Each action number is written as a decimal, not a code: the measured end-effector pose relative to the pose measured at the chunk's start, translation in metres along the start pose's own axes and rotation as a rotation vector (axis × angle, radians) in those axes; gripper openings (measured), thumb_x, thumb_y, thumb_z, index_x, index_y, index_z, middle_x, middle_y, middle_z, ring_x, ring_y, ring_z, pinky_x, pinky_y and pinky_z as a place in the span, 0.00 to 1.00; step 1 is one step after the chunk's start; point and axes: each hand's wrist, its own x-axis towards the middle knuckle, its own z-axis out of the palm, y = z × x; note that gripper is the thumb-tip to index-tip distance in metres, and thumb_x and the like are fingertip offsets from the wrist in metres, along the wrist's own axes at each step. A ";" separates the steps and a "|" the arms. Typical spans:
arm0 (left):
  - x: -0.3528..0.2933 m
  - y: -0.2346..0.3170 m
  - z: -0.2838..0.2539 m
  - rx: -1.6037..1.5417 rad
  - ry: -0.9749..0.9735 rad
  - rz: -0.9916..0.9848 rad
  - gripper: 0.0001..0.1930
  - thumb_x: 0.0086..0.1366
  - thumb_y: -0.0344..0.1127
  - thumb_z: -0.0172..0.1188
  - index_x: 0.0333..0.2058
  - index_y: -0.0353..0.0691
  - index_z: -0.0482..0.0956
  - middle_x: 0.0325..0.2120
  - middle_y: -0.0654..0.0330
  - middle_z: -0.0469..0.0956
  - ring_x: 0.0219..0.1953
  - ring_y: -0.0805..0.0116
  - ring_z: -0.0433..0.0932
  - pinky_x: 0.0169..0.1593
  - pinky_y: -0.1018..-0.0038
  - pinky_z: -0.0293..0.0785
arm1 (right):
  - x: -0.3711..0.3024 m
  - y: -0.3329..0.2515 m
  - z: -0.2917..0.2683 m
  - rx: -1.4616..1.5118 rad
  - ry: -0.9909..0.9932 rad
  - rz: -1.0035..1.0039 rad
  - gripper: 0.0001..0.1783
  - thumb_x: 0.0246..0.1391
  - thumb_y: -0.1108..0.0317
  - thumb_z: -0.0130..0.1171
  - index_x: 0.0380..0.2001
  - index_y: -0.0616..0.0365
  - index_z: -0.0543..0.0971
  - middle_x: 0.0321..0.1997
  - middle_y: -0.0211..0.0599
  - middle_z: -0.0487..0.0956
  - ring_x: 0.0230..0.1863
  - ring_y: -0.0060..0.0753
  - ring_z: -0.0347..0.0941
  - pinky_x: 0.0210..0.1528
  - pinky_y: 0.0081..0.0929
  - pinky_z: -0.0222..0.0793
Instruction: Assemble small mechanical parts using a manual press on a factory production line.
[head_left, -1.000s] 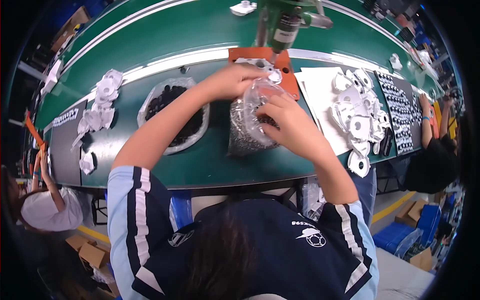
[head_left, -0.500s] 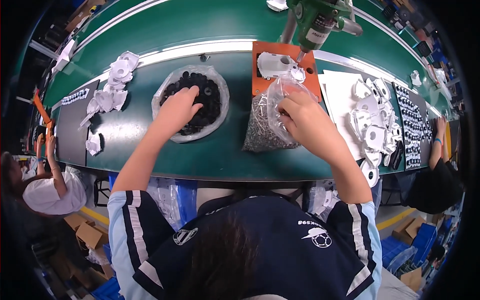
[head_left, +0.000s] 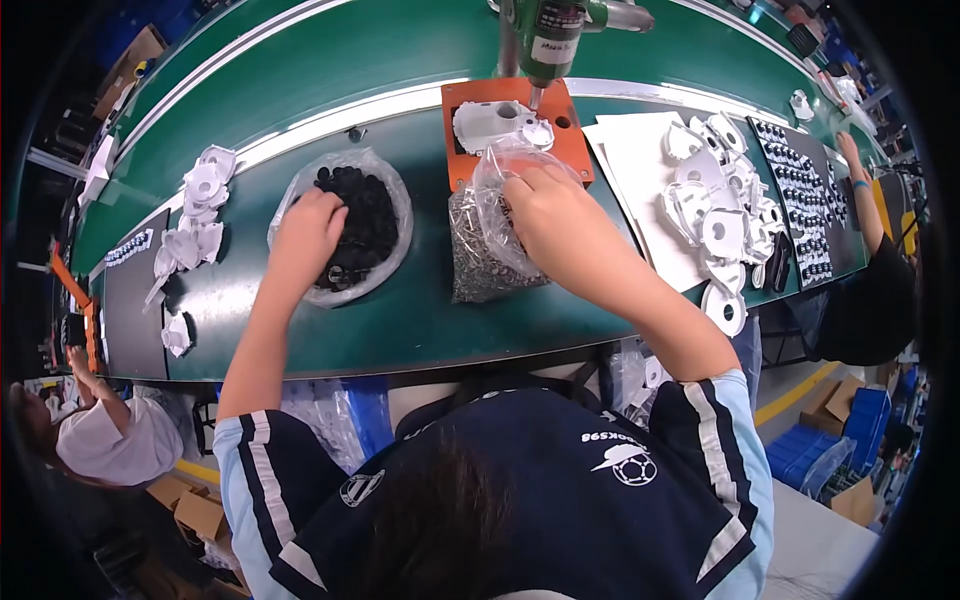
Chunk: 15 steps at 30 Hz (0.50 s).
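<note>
My left hand (head_left: 308,238) is over the left side of a clear plastic bag (head_left: 398,240) of small round black parts (head_left: 368,205). Its fingers are curled together at the parts; whatever they hold is hidden. Farther right, my right hand (head_left: 552,212) reaches into the mouth of a second clear bag, full of small metal screws (head_left: 478,255). The back of that hand and the plastic hide its fingertips. Just behind this bag, a white plastic housing (head_left: 488,122) lies on an orange fixture (head_left: 572,150), with a green machine's spindle (head_left: 536,98) standing over it.
White housings (head_left: 720,190) are piled to the right, partly on white sheets (head_left: 630,150). Beyond them, a dark board (head_left: 800,200) carries rows of black-and-white parts. More white pieces (head_left: 200,200) lie at the left. Co-workers sit at both ends of the green bench (head_left: 420,345).
The whole view has shifted. My left hand has moved to the left side of the black parts, and its thumb has drawn in toward the fingers. My right hand remains at the screw bag.
</note>
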 end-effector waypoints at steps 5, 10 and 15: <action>0.053 0.025 -0.030 -0.544 -0.095 -0.252 0.11 0.55 0.32 0.56 0.35 0.32 0.77 0.23 0.57 0.78 0.24 0.73 0.76 0.33 0.77 0.70 | -0.002 0.004 -0.001 0.039 0.002 0.005 0.07 0.40 0.79 0.51 0.27 0.65 0.69 0.29 0.46 0.70 0.38 0.49 0.67 0.44 0.38 0.63; 0.137 0.051 -0.010 -0.819 -0.200 -0.027 0.09 0.55 0.34 0.57 0.30 0.32 0.76 0.21 0.61 0.77 0.24 0.74 0.76 0.30 0.78 0.69 | -0.002 -0.003 -0.001 -0.011 0.014 -0.033 0.10 0.38 0.80 0.50 0.29 0.65 0.69 0.32 0.46 0.69 0.40 0.48 0.66 0.46 0.38 0.63; 0.210 0.080 0.029 -0.695 -0.408 0.046 0.10 0.50 0.37 0.62 0.28 0.36 0.78 0.19 0.63 0.75 0.19 0.76 0.69 0.25 0.81 0.63 | -0.003 -0.001 0.003 -0.002 -0.003 0.002 0.10 0.39 0.80 0.50 0.31 0.65 0.71 0.33 0.45 0.69 0.41 0.47 0.66 0.46 0.36 0.63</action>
